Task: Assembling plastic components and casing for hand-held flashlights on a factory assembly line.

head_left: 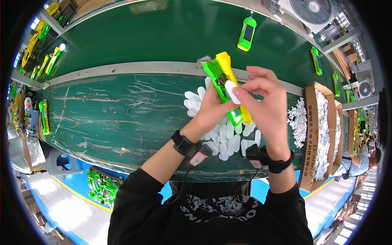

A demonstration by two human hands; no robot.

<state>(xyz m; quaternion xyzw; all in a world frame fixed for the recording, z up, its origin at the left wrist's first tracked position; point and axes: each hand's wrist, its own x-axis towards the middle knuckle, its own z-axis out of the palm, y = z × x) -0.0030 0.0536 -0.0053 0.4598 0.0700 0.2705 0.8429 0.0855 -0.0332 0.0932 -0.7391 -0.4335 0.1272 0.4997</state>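
Note:
Over the green bench, my left hand [209, 111] is wrapped round an opened flashlight body. Its green half [212, 69] and yellow half [224, 62] stand apart lengthwise, with wires and a circuit board showing between them. A green glow shows at the lower end. Pinched between thumb and fingers of my right hand [267, 98] is a white oval plastic piece [232, 92], held against or just above the gap; contact cannot be made out. Beneath and beside both hands lies a loose pile of similar white oval pieces [223, 136].
Across the far side runs a green conveyor belt [143, 36] carrying a green-yellow flashlight [247, 34] and others. At right, small white parts [297, 122] lie beside a cardboard box [309, 143] of white pieces. Another flashlight [44, 117] is at the bench's left end; green parts [101, 188] fill a floor container.

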